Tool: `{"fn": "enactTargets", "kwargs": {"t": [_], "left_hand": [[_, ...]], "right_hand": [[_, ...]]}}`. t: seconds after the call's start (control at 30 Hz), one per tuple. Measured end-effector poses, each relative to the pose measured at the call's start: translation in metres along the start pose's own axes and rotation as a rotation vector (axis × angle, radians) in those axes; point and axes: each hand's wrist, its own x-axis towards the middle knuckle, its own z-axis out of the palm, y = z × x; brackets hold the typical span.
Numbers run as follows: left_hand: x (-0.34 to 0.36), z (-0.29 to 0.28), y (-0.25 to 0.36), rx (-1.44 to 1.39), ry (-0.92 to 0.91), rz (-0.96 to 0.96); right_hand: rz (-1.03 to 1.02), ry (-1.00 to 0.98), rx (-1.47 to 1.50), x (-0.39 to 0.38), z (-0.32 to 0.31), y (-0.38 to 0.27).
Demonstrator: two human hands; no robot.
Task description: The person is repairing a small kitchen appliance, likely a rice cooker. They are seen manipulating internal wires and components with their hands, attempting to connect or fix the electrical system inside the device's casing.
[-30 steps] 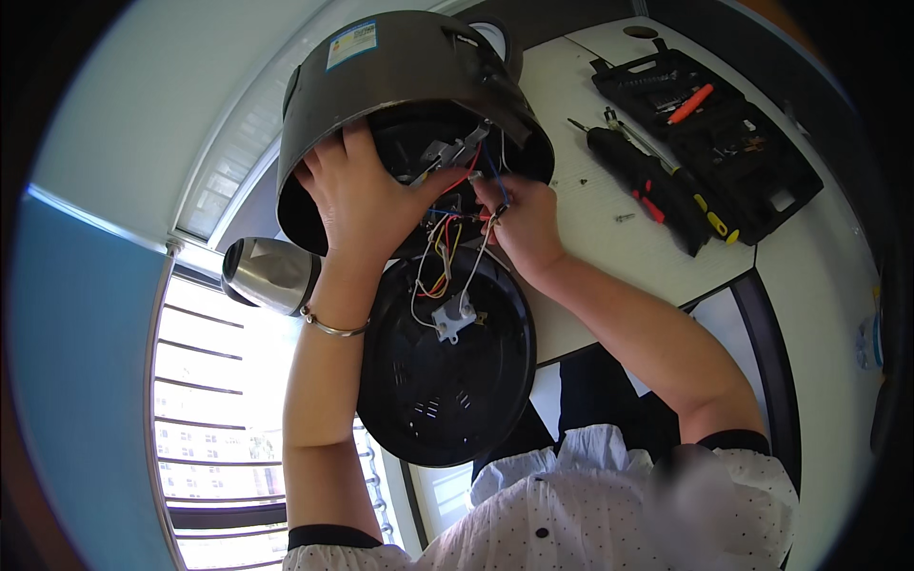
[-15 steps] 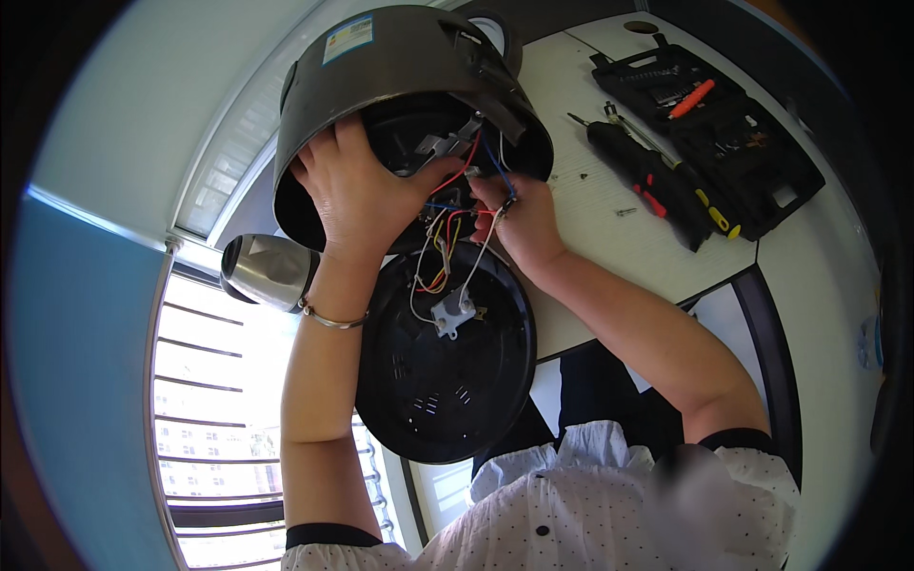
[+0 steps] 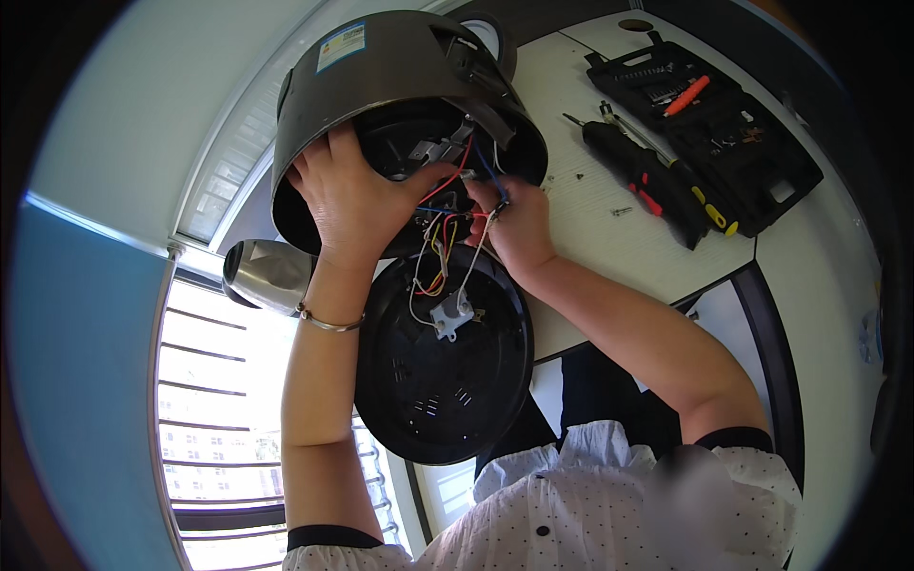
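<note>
A dark rice cooker body lies tipped with its open underside toward me, its metal brackets and wiring bare. My left hand reaches into the opening, fingers spread against the inside with the tips hidden, thumb stretched toward a red wire. Opposite it, my right hand is closed in a pinch on thin wires; its fingertips are partly hidden. Below hangs the round black base cover, joined to the body by several coloured wires. A pale plastic block with white wires sits inside the cover.
At the right lie an open black tool case, an orange-handled screwdriver, a black-and-red electric screwdriver and a yellow-and-black handled tool. Small screws rest on the white table. A silver kettle-like object stands left.
The rice cooker body and both hands sit slightly further left in the picture. My right hand has shifted a little at the wires; my left hand keeps its place inside the body.
</note>
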Motion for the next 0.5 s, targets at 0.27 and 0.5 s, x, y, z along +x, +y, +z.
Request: {"fn": "enactTargets", "kwargs": {"t": [0.27, 0.5], "left_hand": [[-0.0016, -0.0003, -0.0003, 0.038, 0.035, 0.017], [-0.0019, 0.0006, -0.0010, 0.026, 0.039, 0.014]], "right_hand": [[-0.009, 0.006, 0.245, 0.0036, -0.0003, 0.0016], [0.050, -0.049, 0.163, 0.0033, -0.0073, 0.0033]]}}
